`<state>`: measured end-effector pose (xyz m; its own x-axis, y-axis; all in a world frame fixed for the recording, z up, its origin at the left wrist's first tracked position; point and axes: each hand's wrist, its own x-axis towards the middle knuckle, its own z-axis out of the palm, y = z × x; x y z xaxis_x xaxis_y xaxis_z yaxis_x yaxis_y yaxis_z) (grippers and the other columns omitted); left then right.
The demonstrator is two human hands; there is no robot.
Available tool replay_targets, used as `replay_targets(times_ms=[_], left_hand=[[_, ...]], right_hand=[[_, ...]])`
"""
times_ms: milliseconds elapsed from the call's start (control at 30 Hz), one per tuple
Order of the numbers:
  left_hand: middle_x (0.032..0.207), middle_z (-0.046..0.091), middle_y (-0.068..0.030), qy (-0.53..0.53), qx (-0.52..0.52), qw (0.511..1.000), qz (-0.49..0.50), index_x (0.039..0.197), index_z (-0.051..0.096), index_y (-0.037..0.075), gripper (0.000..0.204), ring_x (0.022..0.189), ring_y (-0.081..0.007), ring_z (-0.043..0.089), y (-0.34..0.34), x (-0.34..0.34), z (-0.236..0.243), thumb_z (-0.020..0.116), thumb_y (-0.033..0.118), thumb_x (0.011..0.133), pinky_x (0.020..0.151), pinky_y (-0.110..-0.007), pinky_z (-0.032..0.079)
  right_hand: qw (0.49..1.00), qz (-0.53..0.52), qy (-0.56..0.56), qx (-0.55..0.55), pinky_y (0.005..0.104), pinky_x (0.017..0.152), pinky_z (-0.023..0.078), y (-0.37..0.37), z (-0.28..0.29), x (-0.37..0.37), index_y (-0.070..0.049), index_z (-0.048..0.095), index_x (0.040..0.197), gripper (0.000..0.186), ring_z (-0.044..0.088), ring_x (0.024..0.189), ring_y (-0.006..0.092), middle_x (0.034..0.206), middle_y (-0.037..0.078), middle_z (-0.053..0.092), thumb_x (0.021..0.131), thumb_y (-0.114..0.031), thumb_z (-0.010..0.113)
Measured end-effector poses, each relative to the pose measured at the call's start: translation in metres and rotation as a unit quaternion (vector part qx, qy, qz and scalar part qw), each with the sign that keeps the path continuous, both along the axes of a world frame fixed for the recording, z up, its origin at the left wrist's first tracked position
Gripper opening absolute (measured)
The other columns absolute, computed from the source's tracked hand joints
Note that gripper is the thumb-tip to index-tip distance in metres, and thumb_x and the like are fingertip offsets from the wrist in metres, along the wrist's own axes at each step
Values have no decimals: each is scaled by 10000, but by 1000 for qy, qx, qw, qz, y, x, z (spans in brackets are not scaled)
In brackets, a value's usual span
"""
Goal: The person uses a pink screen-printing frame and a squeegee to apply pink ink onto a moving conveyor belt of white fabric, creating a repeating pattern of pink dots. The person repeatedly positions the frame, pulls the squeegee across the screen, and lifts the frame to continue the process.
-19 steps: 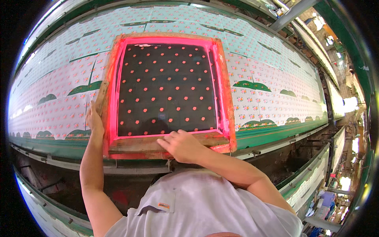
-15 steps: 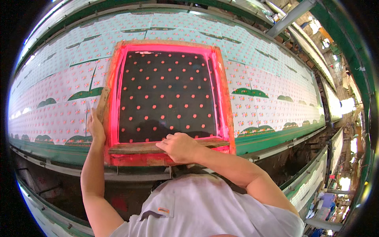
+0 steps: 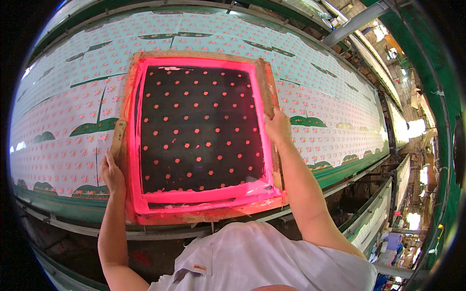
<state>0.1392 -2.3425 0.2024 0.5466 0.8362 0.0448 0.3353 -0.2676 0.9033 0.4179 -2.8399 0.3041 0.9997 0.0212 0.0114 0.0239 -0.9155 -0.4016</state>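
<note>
A square printing screen with a dark dotted mesh lies on the patterned sheets, its wooden frame smeared bright pink. My left hand is closed on a short wooden handle at the frame's left side. My right hand grips a wooden bar that runs along the frame's right side. Pink ink is spread thickly along the mesh's near edge.
The long table bears rows of flower-printed white and pale blue sheets. A metal rail runs along its near edge. A grey beam crosses at upper right; further long boards and clutter stand to the right.
My right hand has moved from the frame's near edge up to its right side. A wooden bar now lies along that side, uncovering the pink near edge. The screen appears lower in view.
</note>
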Motion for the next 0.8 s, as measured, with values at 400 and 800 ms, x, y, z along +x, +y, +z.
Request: replay_targets(times_ms=[400, 800], left_hand=[[1080, 783, -184, 64, 48, 997, 20, 1206, 749, -57, 535, 1013, -289, 698, -4, 6, 1, 517, 425, 1186, 944, -420, 527], [1030, 804, -137, 47, -18, 997, 55, 1181, 791, -56, 657, 979, -219, 706, -17, 13, 23, 518, 542, 1158, 925, -380, 537]], right_hand=[[991, 107, 63, -54, 587, 952, 576, 42, 7, -3, -101, 732, 1336, 384, 756, 1068, 462, 1115, 239, 792, 1021, -322, 736], [845, 524, 83, 60, 513, 900, 606, 81, 6, -146, -116, 726, 1402, 485, 755, 1027, 386, 1117, 154, 788, 937, -242, 788]])
